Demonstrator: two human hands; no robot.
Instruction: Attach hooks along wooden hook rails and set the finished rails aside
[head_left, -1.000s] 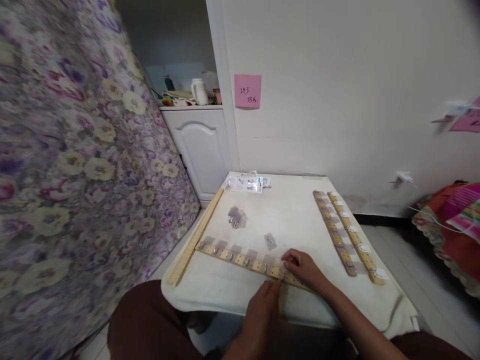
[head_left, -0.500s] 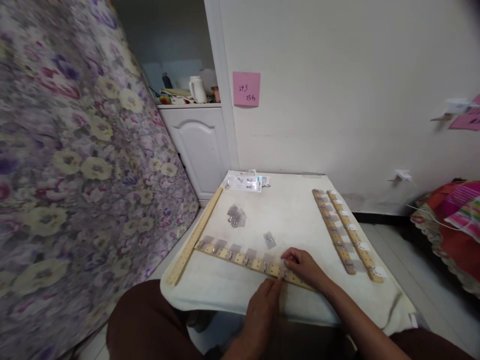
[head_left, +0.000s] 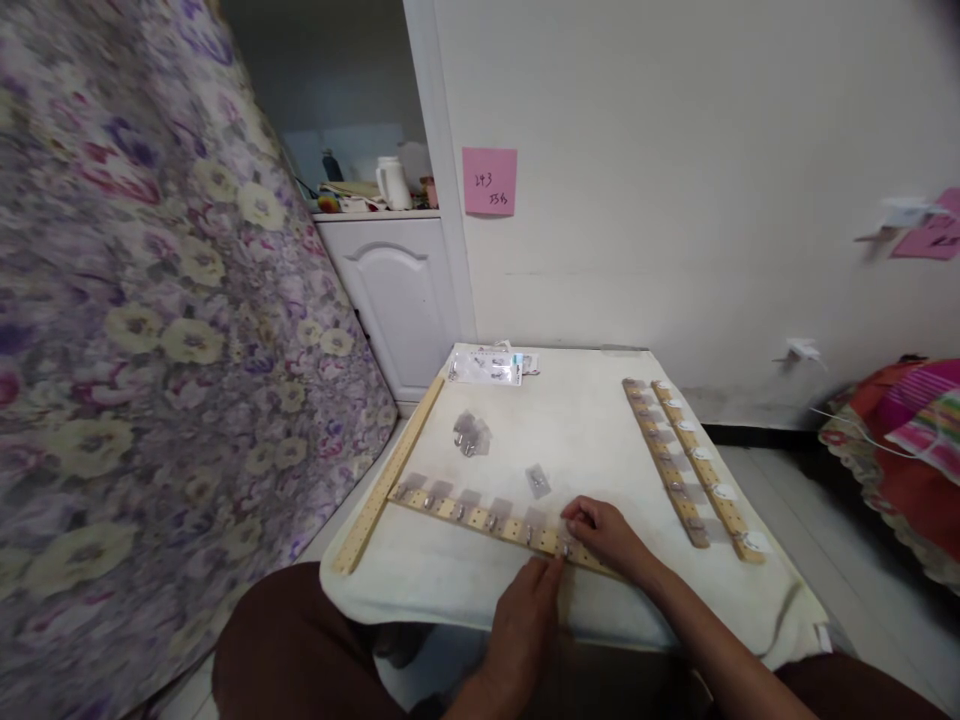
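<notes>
A wooden strip with rows of holes [head_left: 436,508] lies slantwise near the table's front edge, bearing several clear plastic hooks with metal hooks. At its right part sits a clear hook [head_left: 565,548] between my two hands. My left hand [head_left: 525,610] has its fingers closed together at the strip's near edge, touching the lower end of that hook; what lies between the fingertips is hidden. From the far side, my right hand [head_left: 604,532] pinches at the hook's upper edge with thumb and forefinger. Just beyond lies a single loose clear hook [head_left: 538,481].
A small pile of clear hooks [head_left: 471,435] lies further back. Another holed strip [head_left: 390,475] runs along the table's left side. Two strips fitted with hooks [head_left: 664,460] lie at the right. Flat plastic packaging [head_left: 484,367] rests at the back edge.
The view has shifted very slightly. Both hands stay at the same hook on the strip, with hardly any finger movement visible.
</notes>
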